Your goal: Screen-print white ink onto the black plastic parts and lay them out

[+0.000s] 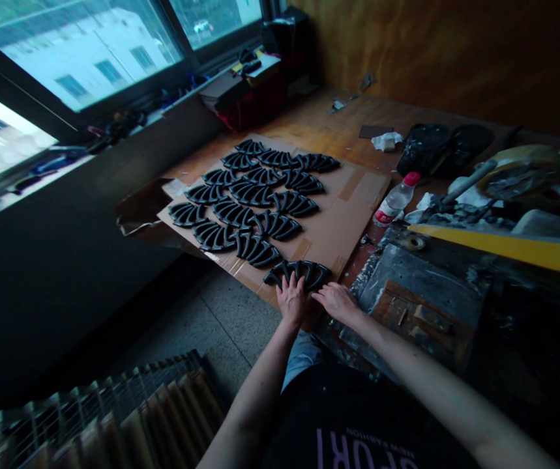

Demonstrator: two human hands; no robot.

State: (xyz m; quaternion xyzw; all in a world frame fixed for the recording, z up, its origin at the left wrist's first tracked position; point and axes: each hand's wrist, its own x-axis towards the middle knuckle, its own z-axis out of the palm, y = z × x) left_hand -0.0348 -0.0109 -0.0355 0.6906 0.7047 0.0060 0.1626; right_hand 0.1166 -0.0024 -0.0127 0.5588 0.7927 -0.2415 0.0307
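A flat sheet of brown cardboard (343, 215) lies on the wooden bench, covered with several black ribbed crescent-shaped parts (255, 195) laid in rows. The nearest black part (309, 272) sits at the cardboard's near edge. My left hand (291, 299) rests on it with fingers stretched out flat. My right hand (337, 301) lies just beside it at the part's right end, fingers extended and touching its edge. Neither hand grips anything.
A plastic bottle with a red cap (397, 198) lies right of the cardboard. A dirty metal plate with a wooden block (421, 306) sits near my right arm. Black bags (436, 146), a yellow bar (504, 247) and clutter fill the right. Window (79, 52) at left.
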